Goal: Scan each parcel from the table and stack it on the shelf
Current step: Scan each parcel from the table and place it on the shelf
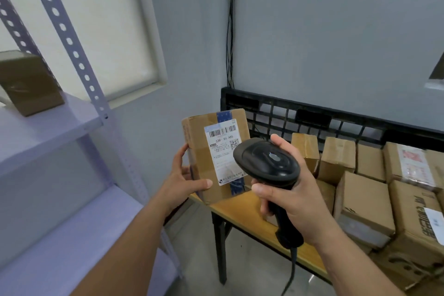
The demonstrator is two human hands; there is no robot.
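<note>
Parcel [199, 158] gripped in left hand [182, 175], scanner [266, 163] in right hand [295, 197]; one box [28, 84] shelved upper left, pile [365, 197] waiting right.

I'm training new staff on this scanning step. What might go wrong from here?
The left hand grips the parcel by one side only, so it may slip and drop. The scanner in the right hand overlaps a corner of the label, so the barcode may misread.
</note>
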